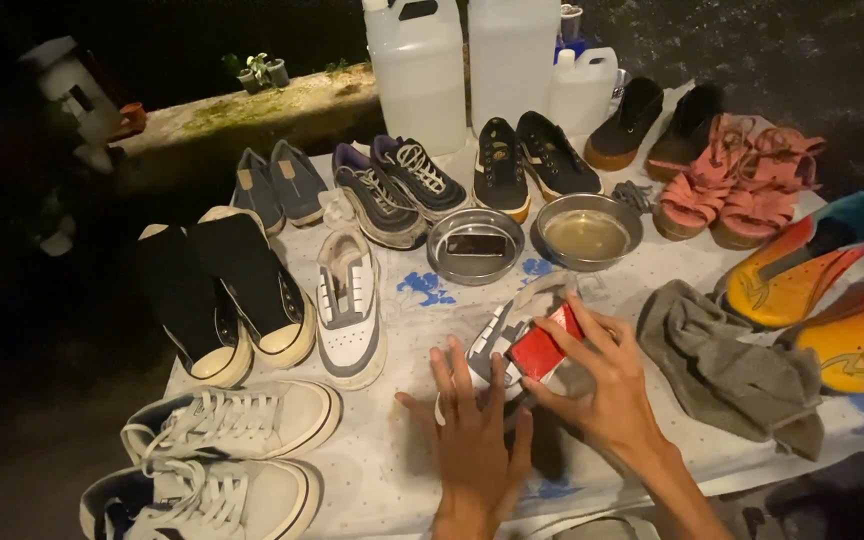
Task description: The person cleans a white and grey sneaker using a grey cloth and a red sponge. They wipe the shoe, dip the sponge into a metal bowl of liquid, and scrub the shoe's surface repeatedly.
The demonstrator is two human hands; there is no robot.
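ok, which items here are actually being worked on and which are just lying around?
In hand:
left hand steadying white sneaker
right hand on red block

Lying about:
grey cloth
two metal bowls
white jugs
black high-tops
pink sandals

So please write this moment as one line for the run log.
left hand: steadies white shoe on table | right hand: rubs it with red block | nearby: grey cloth, two metal bowls

An outdoor shoe-cleaning spot at night: cloth-covered table (392,470) crowded with shoes (350,310), water jugs (417,70), metal bowls (586,232)
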